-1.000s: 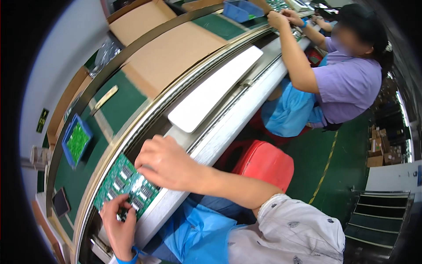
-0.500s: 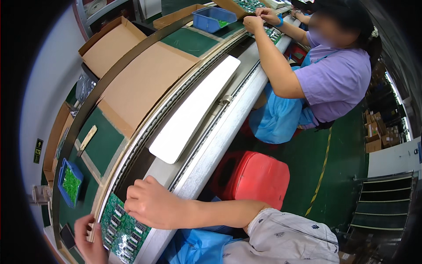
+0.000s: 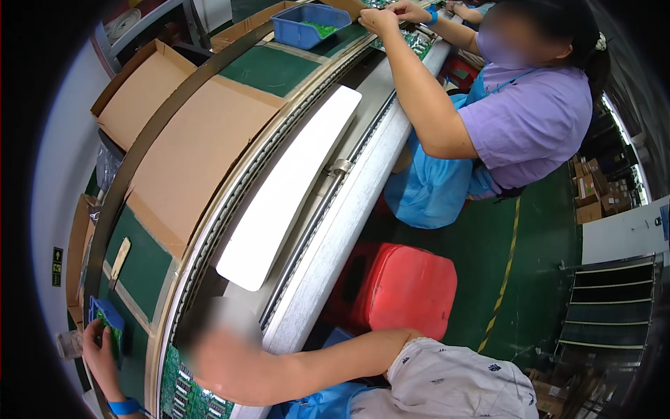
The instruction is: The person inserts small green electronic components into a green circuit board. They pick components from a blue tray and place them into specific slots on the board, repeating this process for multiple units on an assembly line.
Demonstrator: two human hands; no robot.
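My left hand is at the blue bin of small green parts, at the far left. Its fingers are bent and somewhat apart at the near side of the bin, and I see nothing held in them. My right hand is over the far end of a green circuit board with rows of dark and white components, lying in the conveyor track. A blur hides the right fingers, so what they hold does not show. The left forearm wears a blue wristband.
A long white panel lies along the conveyor ahead. Cardboard, a small stick and another blue bin are on the green bench. A co-worker sits at the far right, beyond a red stool.
My left hand has gone from beside the circuit board over to the blue bin. My right hand has shifted slightly down and stays over the board. The whole view has shifted a little.
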